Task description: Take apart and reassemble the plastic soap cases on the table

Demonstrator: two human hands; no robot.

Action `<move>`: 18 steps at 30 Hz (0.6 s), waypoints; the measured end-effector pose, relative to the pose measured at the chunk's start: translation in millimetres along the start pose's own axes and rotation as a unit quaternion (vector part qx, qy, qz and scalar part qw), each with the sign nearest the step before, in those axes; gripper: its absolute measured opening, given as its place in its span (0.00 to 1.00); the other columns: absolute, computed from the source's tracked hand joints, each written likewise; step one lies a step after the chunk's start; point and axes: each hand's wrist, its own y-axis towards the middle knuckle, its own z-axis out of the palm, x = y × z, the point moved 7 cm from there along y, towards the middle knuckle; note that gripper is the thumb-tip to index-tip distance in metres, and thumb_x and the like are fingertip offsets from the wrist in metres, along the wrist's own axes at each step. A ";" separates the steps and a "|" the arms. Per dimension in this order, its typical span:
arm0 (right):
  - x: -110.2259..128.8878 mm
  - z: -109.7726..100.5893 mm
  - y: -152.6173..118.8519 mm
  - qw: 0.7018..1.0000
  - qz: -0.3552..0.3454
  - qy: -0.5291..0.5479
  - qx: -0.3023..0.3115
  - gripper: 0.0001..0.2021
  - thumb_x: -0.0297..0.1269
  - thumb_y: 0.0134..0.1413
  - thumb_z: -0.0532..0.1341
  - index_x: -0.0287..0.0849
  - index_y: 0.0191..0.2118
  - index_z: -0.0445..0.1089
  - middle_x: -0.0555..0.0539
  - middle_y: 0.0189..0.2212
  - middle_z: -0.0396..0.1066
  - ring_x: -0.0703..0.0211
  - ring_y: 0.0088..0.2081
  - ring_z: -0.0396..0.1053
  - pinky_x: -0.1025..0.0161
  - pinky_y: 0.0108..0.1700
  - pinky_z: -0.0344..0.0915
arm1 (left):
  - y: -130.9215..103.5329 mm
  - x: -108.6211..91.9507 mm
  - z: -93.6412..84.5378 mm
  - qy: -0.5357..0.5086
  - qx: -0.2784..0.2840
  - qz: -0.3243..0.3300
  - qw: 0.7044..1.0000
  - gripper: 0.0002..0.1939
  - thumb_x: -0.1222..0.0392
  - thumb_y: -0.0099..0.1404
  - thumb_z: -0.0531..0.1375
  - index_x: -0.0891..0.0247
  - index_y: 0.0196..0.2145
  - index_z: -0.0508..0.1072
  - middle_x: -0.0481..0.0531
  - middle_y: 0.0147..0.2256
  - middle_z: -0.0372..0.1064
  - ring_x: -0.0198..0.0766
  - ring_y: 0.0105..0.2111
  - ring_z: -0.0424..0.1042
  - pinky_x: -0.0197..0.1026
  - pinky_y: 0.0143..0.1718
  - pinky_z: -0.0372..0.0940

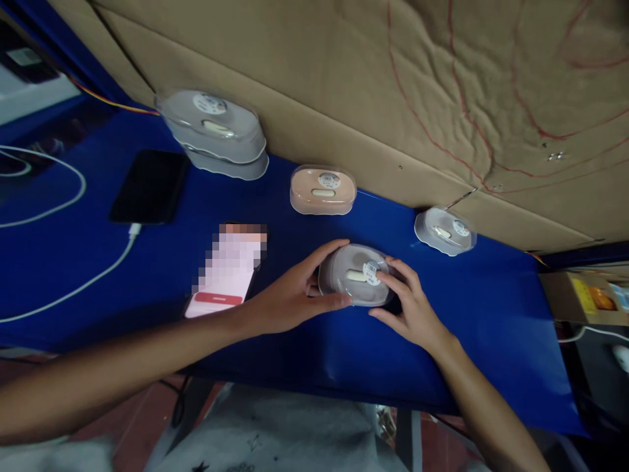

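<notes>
A grey oval box with a clear cover [339, 275], a pale strip and a round white label is between my hands over the blue table. My left hand [304, 288] grips its left end, thumb along the near side and fingers at the far side. On the right end rests my right hand [410, 305], its fingers on the cover beside the label and its thumb at the near edge. Behind stands a peach box of the same shape [323, 187]. Stacked grey boxes [216, 134] are at the back left, and a smaller-looking grey box [445, 229] is at the back right.
A lit phone [226, 272] lies left of my hands, and a dark phone [149, 187] with a white cable [115, 267] is farther left. Brown covering [319, 72] with red threads borders the blue table [304, 354] behind. A cardboard box [565, 298] is at the right.
</notes>
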 end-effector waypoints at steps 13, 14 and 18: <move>-56.9 -12.7 46.4 0.976 0.115 -0.181 -0.048 0.31 0.49 0.76 0.53 0.57 0.78 0.48 0.40 0.76 0.50 0.34 0.75 0.51 0.29 0.71 0.56 | -6.8 -8.2 3.2 0.310 -0.010 0.115 0.944 0.30 0.52 0.76 0.59 0.46 0.72 0.57 0.58 0.74 0.47 0.58 0.73 0.54 0.64 0.72 0.57; -62.9 -14.1 56.5 0.971 0.122 -0.199 -0.050 0.30 0.50 0.76 0.52 0.56 0.77 0.49 0.40 0.77 0.49 0.33 0.76 0.49 0.29 0.71 0.54 | -6.9 -8.7 4.5 0.319 -0.005 0.118 0.940 0.28 0.52 0.76 0.59 0.48 0.71 0.59 0.59 0.74 0.48 0.57 0.73 0.54 0.64 0.73 0.56; -85.9 -27.4 80.6 0.963 0.128 -0.233 -0.037 0.32 0.54 0.76 0.50 0.51 0.78 0.49 0.38 0.78 0.48 0.36 0.76 0.49 0.31 0.73 0.49 | -6.5 -9.5 5.7 0.336 0.002 0.122 0.934 0.22 0.54 0.77 0.58 0.51 0.66 0.65 0.60 0.71 0.52 0.55 0.73 0.56 0.63 0.73 0.54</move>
